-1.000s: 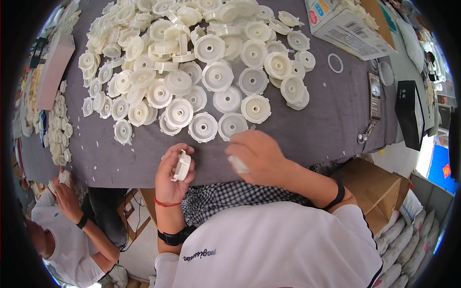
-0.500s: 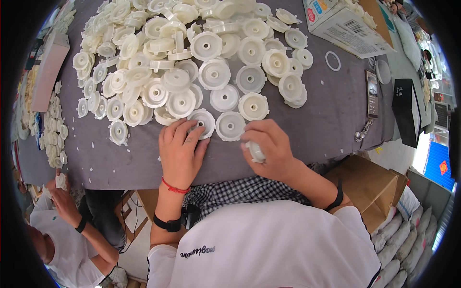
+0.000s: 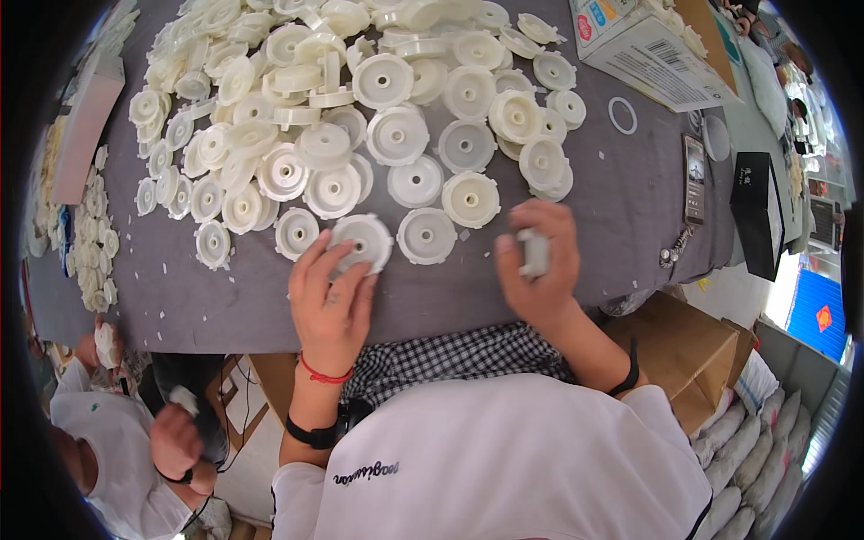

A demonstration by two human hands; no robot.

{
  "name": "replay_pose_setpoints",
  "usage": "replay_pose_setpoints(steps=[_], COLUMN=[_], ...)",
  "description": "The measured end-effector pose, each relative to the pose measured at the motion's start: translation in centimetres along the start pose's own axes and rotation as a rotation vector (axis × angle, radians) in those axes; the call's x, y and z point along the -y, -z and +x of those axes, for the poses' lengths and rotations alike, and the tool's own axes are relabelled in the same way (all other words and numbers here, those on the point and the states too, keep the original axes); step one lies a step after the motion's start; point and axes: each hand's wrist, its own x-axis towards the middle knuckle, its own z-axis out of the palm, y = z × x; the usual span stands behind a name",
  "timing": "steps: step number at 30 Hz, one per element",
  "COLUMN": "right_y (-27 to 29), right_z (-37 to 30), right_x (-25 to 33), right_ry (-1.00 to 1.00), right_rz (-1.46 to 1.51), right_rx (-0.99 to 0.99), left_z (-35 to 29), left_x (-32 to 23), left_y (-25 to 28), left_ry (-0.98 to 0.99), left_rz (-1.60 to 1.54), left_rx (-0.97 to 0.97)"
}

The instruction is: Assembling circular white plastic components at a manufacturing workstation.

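My left hand (image 3: 326, 301) has its fingers and thumb around the lower left edge of a round white plastic cap (image 3: 364, 241) with a central hub and small rim tabs. Farther right, my right hand (image 3: 547, 270) is closed on a small white plastic piece (image 3: 535, 253), partly covered by the fingers and a little blurred. Between the hands lies a flat translucent cap (image 3: 426, 236), untouched. Just beyond it rests a creamier cap (image 3: 471, 200). Another cap (image 3: 297, 232) sits beside my left fingertips.
A large heap of similar caps (image 3: 297, 81) covers the far side of the grey cloth (image 3: 270, 310). At the right are a printed carton (image 3: 652, 58), a white ring (image 3: 622, 115), a phone (image 3: 694, 180) and a black box (image 3: 758, 216). A co-worker (image 3: 112, 441) sits at the lower left.
My right hand has moved right, away from the caps, still holding the small piece. My left hand's cap has shifted slightly left and looks tilted. The co-worker's hand has dropped lower.
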Motion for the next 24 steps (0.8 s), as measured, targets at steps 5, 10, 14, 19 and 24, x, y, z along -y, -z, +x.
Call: replay_pose_setpoints(steps=[5, 10, 14, 19, 24], right_y=[2.2, -0.7, 0.2, 4.2, 4.4], right_z=[1.1, 2.6, 1.5, -1.3, -1.8], right_x=[-0.9, -0.5, -1.6, -1.9, -2.2], right_ry=[-0.612, 0.121, 0.058, -0.06, 0.015], right_rz=[0.157, -0.27, -0.169, -0.139, -0.477], right_rx=[-0.099, 0.238, 0.261, 0.028, 0.33], left_z=[-0.6, 2.2, 2.9, 2.9, 2.3], left_x=[-0.4, -2.9, -2.6, -1.9, -2.0], left_y=[-0.2, -1.9, -3.1, -2.4, -1.7], left_ry=[0.044, -0.139, -0.152, -0.18, -0.16], left_rz=[0.124, -0.096, -0.031, -0.056, -0.086], left_rx=[0.0, 0.118, 0.191, 0.232, 0.24])
